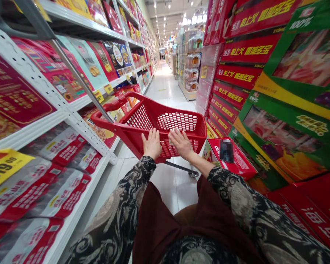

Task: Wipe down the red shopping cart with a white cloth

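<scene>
A red rolling shopping basket (181,113) with a perforated wall stands tilted in front of me, its inside showing no goods. My left hand (152,143) rests at the basket's near side, fingers stretched out along the rim. To the right of it, my right hand (181,143) lies on the same side with its fingers extended. A small whitish patch shows by its fingertips; I cannot make out what it is. The basket's long metal pull handle (79,79) leans up to the left, its dark grip in the upper left corner.
White shelves (68,113) with boxed gifts and bottle packs line the left. Stacked red drink cartons (233,75) and green juice boxes (286,128) crowd the right. A red box (240,161) lies beside the basket's right end. The tiled aisle (165,79) runs ahead.
</scene>
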Motion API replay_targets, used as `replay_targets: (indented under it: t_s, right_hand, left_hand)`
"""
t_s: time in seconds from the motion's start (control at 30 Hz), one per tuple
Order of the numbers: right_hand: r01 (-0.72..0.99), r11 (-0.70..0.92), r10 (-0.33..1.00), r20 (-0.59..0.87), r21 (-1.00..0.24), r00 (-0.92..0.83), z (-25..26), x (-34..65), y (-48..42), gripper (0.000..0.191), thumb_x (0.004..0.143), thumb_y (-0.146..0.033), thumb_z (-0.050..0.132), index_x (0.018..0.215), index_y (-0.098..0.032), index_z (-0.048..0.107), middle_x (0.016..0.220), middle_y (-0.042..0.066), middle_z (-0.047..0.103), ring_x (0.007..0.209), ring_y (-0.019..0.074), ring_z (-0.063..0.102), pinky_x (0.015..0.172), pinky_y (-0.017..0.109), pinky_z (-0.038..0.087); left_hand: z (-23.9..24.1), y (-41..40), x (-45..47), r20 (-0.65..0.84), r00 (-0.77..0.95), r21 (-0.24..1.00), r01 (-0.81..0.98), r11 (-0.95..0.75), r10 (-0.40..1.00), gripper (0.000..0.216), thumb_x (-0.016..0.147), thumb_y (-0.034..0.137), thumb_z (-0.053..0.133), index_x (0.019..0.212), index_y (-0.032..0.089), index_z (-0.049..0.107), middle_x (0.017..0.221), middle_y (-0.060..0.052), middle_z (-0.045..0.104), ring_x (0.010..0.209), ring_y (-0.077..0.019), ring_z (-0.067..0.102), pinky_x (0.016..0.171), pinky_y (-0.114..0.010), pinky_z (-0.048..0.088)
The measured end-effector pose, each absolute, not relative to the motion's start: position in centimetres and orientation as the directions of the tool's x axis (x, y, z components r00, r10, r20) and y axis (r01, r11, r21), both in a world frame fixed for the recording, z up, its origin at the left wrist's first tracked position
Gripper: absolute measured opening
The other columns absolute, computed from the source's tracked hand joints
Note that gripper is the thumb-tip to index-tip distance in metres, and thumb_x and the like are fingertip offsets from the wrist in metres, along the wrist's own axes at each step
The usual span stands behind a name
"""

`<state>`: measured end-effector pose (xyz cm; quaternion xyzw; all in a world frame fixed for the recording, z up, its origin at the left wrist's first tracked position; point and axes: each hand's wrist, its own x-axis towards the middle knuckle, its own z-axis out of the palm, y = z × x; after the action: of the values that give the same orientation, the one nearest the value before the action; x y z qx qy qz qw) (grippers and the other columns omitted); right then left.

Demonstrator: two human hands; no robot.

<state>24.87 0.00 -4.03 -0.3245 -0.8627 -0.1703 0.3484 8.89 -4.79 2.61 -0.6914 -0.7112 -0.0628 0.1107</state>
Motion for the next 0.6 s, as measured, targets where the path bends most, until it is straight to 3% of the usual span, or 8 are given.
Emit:
replay_targets:
  t_s: [0.4, 0.6]
  right_hand:
    - [0.549, 0.827, 0.392, 0.575, 0.122, -0.718, -6.5, 22.9, -1.0, 0.040, 0.090, -0.010, 0.040, 0.129, -0.016, 0.047, 0.138, 0.009, 0.045, 0.134, 0.0225, 0.031, 0.109, 0.048, 0.028]
    - [0.637, 0.771, 0.462, 0.668, 0.023, -0.584, -2.6, 21.3, 0.2, 0.041, 0.093, -0.015, 0.035, 0.134, -0.018, 0.042, 0.142, 0.009, 0.039, 0.137, 0.0212, 0.023, 0.112, 0.049, 0.021]
  left_hand:
    - [2.2, -5.4, 7.2, 0.266, 0.057, -0.110, 0.994, -0.028, 0.962, 0.063, 0.078, 0.018, 0.033, 0.140, 0.009, 0.026, 0.150, -0.012, 0.021, 0.140, -0.0236, 0.013, 0.111, -0.056, 0.009]
    - [2.5, -5.5, 6.6, 0.276, -0.029, -0.099, 0.993, 0.058, 0.961, 0.066, 0.077, 0.017, 0.033, 0.142, 0.008, 0.022, 0.150, -0.012, 0.021, 0.140, -0.0251, 0.012, 0.110, -0.059, 0.010]
